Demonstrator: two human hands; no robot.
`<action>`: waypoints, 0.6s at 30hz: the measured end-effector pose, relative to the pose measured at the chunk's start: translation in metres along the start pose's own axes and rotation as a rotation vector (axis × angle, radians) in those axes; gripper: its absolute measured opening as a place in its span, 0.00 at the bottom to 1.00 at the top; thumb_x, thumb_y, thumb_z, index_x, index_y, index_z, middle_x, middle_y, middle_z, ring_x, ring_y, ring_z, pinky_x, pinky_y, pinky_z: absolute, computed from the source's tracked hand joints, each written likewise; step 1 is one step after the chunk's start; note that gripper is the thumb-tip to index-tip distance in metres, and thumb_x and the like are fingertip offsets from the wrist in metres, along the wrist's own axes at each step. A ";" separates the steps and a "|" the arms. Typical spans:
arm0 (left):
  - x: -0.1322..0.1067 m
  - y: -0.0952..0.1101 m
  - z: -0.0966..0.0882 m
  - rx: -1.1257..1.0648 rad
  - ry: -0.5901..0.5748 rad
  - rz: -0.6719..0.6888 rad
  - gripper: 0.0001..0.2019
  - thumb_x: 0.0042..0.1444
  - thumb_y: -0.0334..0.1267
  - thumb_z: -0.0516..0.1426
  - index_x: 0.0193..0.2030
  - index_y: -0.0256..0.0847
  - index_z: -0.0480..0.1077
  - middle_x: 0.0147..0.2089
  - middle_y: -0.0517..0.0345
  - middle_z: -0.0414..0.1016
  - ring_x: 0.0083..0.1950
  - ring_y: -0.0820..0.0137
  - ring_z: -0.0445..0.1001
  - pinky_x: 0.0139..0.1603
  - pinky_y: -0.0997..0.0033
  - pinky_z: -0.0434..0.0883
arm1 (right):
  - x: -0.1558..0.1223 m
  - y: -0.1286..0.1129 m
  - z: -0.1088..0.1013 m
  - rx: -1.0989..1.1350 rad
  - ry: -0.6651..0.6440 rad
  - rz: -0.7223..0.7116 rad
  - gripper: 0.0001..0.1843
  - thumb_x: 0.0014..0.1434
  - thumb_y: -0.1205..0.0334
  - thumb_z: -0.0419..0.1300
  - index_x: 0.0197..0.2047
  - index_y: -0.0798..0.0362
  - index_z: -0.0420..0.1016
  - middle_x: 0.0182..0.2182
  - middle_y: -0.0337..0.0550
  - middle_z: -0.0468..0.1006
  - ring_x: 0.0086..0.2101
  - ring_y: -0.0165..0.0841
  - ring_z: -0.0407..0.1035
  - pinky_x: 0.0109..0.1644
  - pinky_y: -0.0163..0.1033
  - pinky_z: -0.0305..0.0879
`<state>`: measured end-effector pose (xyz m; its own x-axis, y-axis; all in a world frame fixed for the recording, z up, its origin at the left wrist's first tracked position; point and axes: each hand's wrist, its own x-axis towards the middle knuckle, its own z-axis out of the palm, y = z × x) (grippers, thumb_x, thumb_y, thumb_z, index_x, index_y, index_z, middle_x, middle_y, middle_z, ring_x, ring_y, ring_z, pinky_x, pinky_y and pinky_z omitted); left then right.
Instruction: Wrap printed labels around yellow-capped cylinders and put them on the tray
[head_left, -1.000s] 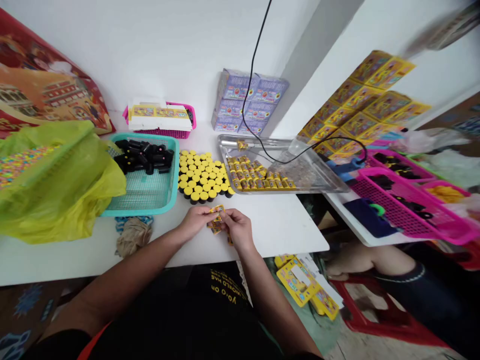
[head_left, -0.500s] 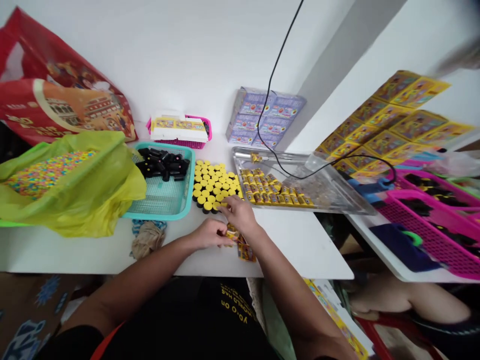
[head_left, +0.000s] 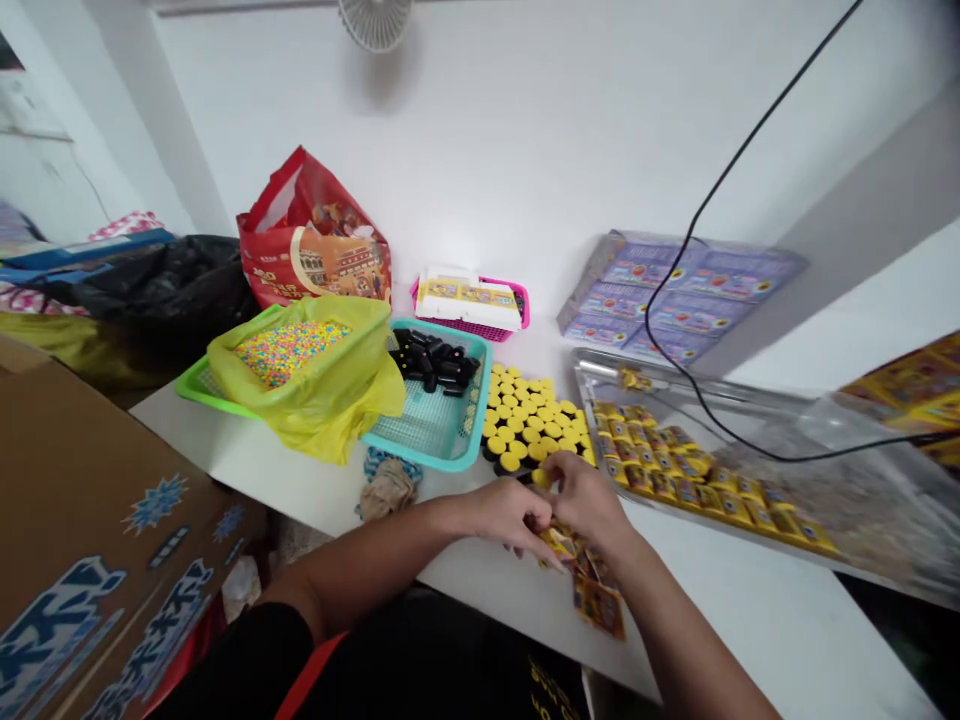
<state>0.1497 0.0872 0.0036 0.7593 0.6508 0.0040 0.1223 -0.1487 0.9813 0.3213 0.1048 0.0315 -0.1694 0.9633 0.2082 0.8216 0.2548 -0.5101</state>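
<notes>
Strip of yellow printed packets is gripped at its upper end between both hands, the grip partly hidden by the fingers, and its long axis slants toward 5 o'clock over the table. The right hand is placed nearer the yellow-capped black cylinders at 11 o'clock than the left hand. Open table is left at 4 o'clock, below the metal tray at 2 o'clock.
</notes>
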 end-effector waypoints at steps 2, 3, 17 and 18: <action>-0.004 0.005 -0.002 -0.034 0.015 0.006 0.25 0.37 0.54 0.69 0.23 0.38 0.63 0.20 0.66 0.65 0.22 0.75 0.69 0.23 0.76 0.62 | -0.007 0.004 -0.006 0.228 0.076 0.097 0.12 0.41 0.58 0.67 0.26 0.51 0.68 0.21 0.39 0.72 0.22 0.32 0.65 0.26 0.39 0.60; -0.006 0.008 -0.003 -0.038 0.035 0.010 0.24 0.38 0.53 0.69 0.23 0.38 0.63 0.20 0.66 0.65 0.22 0.75 0.69 0.23 0.76 0.62 | -0.011 0.006 -0.010 0.350 0.116 0.152 0.14 0.40 0.56 0.68 0.26 0.51 0.68 0.20 0.38 0.72 0.21 0.31 0.64 0.25 0.38 0.60; 0.000 0.008 -0.004 -0.207 0.114 -0.070 0.18 0.41 0.41 0.69 0.29 0.36 0.65 0.21 0.62 0.72 0.20 0.74 0.71 0.20 0.76 0.69 | -0.067 -0.013 -0.042 0.820 0.136 0.218 0.19 0.38 0.57 0.74 0.28 0.52 0.70 0.21 0.32 0.70 0.19 0.24 0.62 0.23 0.33 0.58; 0.001 0.008 -0.004 -0.224 0.113 -0.066 0.17 0.41 0.41 0.69 0.29 0.36 0.66 0.22 0.61 0.72 0.21 0.75 0.71 0.21 0.75 0.70 | -0.067 -0.014 -0.042 0.789 0.123 0.223 0.18 0.38 0.57 0.73 0.28 0.52 0.70 0.21 0.31 0.69 0.20 0.24 0.61 0.24 0.33 0.58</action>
<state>0.1487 0.0891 0.0119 0.6769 0.7342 -0.0521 0.0148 0.0572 0.9983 0.3438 0.0327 0.0598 0.0507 0.9938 0.0994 0.1972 0.0876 -0.9764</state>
